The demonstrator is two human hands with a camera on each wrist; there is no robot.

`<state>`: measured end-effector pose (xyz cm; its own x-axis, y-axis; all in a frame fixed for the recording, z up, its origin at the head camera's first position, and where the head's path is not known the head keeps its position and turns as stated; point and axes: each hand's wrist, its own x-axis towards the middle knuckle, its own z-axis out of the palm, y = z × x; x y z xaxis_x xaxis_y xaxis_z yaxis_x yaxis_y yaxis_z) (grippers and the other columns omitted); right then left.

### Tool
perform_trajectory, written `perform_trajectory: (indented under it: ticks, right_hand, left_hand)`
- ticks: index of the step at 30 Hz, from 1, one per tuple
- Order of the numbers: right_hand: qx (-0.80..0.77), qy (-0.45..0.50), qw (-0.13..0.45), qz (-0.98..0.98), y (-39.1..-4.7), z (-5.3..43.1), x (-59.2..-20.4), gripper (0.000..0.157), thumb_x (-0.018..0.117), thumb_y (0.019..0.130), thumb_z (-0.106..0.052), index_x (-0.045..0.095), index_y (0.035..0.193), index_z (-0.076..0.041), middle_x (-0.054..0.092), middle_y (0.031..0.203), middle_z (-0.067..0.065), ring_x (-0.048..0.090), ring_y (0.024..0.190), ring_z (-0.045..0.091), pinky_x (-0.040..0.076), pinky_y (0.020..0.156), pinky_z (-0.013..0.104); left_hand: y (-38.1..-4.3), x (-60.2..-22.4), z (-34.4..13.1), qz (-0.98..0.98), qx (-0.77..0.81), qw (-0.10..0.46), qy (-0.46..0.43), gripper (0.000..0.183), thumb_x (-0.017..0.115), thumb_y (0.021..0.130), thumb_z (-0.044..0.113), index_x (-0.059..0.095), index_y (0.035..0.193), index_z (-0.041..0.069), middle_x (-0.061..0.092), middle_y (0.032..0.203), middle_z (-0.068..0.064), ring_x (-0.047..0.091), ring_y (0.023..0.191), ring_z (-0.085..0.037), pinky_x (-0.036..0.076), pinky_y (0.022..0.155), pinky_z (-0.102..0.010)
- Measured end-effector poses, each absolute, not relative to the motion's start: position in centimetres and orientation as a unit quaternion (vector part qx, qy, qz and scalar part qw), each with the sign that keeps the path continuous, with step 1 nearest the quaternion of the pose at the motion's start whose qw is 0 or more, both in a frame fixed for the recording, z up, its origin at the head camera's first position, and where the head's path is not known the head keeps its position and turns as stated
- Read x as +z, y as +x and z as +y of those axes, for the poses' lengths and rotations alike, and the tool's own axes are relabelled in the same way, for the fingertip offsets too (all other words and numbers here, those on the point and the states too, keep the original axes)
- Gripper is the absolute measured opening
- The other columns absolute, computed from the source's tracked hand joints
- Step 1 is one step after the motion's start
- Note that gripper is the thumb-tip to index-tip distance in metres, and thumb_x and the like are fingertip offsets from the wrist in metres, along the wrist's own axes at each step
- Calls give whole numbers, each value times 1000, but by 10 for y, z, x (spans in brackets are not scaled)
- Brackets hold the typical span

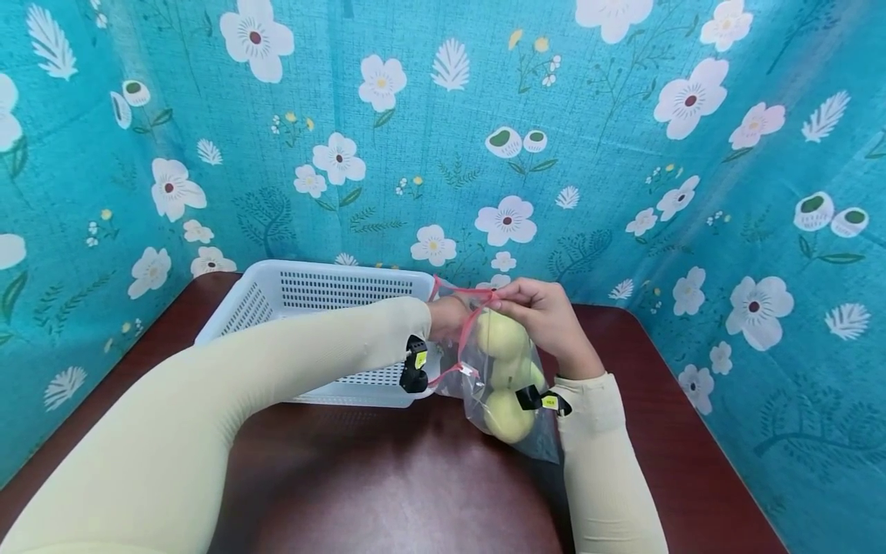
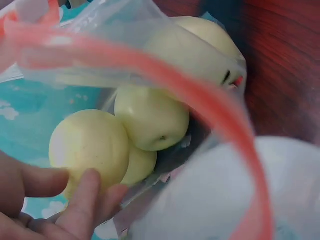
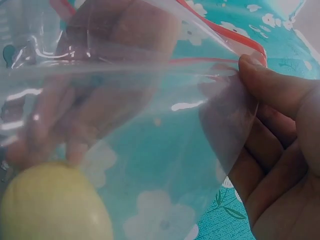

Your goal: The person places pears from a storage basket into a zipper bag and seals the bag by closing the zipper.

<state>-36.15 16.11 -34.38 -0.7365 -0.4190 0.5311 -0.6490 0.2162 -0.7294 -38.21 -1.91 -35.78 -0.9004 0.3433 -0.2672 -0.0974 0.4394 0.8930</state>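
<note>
Dark red-brown surface (image 1: 388, 485) in the foreground, with two cream sleeves (image 1: 304, 362) extending over it, each bearing a small black device (image 1: 415, 368) at the cuff. Beyond the near edge, a clear plastic bag (image 1: 474, 396) with a red-trimmed rim (image 2: 165, 75) leans with its lower end apparently on the surface, an arrangement that would spare the hands most of the load; several pale yellow-green fruits (image 1: 508, 415) lie clustered inside it. Right hand (image 1: 543, 319): thumb and forefinger closed together on the bag's rim, the thumb on one face and a finger visible behind the film, the remaining fingers loosely bent; the grip is presumably placed there to steady the mouth and give the other arm passage. Left hand (image 1: 448, 317): reaching through the mouth, its fingers (image 2: 82, 205) extended and slightly parted, the tips at the edge of one fruit (image 2: 90, 142) without wrapping it; whether they bear any of its weight cannot be told. Just beside the bag, on the person's left, stands a pale, slotted plastic basket (image 1: 346, 278), near enough, it seems, for short transfers between the two. Farthest back hangs a turquoise cloth (image 1: 408, 185) printed with white flowers.
</note>
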Motion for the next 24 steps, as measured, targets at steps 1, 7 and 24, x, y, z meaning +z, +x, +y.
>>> perform_trajectory:
  ticks: [1,7,24]
  right_hand:
    - [522,345,109,-772,-361,161,-344,5,73,86,-3,74,91,-1,73,87,8,68,80,16,53,61,33]
    - [515,347,113,-776,-361,161,-344,6,74,86,-5,74,92,-2,73,86,7,65,77,18,49,55,29]
    - [500,347,126,-783,-360,161,-343,5,74,85,-7,75,90,-5,71,81,3,59,71,18,47,53,28]
  left_hand:
    - [-381,-357,-20,830,509,212,83,3,67,86,0,66,87,2,58,70,-5,54,63,-15,46,60,-23]
    - [-375,-353,-26,815,512,259,87,14,60,89,-7,63,102,-10,59,77,-10,55,68,-16,47,62,-23]
    - [-368,-345,-40,826,468,297,99,32,62,94,7,60,122,-8,62,89,-9,60,70,-14,51,70,-25]
